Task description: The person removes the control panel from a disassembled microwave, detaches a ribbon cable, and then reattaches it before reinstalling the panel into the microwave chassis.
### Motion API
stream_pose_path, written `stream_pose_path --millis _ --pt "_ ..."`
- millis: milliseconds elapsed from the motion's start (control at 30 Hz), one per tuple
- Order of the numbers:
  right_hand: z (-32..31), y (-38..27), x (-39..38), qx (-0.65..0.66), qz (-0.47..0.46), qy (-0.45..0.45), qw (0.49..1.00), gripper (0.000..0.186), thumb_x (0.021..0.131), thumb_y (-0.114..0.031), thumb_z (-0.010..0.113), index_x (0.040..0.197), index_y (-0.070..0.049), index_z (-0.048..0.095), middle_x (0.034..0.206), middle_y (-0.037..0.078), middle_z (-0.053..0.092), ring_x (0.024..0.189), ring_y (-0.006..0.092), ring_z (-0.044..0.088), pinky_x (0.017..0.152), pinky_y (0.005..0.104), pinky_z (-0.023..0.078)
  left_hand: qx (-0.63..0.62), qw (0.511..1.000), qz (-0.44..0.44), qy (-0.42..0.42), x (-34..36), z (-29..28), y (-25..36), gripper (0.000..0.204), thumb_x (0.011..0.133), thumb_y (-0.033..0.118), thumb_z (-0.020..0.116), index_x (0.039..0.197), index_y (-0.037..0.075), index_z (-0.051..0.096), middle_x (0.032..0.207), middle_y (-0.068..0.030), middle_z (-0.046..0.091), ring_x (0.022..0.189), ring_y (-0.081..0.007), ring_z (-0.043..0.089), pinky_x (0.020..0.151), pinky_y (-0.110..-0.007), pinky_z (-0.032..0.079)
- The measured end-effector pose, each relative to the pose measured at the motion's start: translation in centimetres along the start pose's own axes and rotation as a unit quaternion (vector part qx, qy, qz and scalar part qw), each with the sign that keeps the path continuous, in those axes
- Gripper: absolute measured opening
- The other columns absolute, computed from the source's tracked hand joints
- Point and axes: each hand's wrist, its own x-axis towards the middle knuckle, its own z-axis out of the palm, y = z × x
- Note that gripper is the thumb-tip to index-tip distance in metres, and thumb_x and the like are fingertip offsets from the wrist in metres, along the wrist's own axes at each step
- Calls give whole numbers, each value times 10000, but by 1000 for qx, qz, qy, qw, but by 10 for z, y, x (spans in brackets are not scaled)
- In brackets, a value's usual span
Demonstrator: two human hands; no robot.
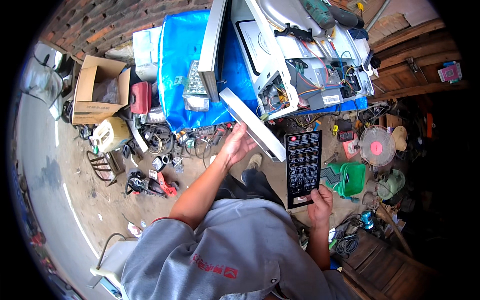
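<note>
Black keypad panel (303, 160), mostly beyond the right grip (320, 202) (lower corner inside)

I see appliance (320, 75) on right side of sheet (175, 40), drill (318, 14) on appliance. Door (212, 50) left of appliance, package (195, 92) left of door. By sheet's near edge: strip (254, 126) at left hand (234, 146); panel (303, 165), right of strip, in right hand (321, 201).

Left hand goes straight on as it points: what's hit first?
Probably the long white panel, right in front of the left hand; depth is unclear, so they may be touching.
</note>
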Motion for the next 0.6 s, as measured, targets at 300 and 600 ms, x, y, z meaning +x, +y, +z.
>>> stream_pose_path --millis 300,600 --pt "19 -50 35 -287 -89 -11 954 211 927 -151 675 978 54 679 868 18 673 757 55 536 692 205 422 33 993 109 13 -21 50 10 505 897 199 714 1313 86 452 1240 -92 603 1089 -220 637 908 -360 560" --pt "14 -63 88 -26 -86 -74 993 310 948 -148 599 1188 46 589 1120 145 670 998 220 647 934 342 477 159 964 151 150 -26 81 30 545 947 494 587 1236 37 511 1026 -75 657 831 -130 670 588 -262 549"
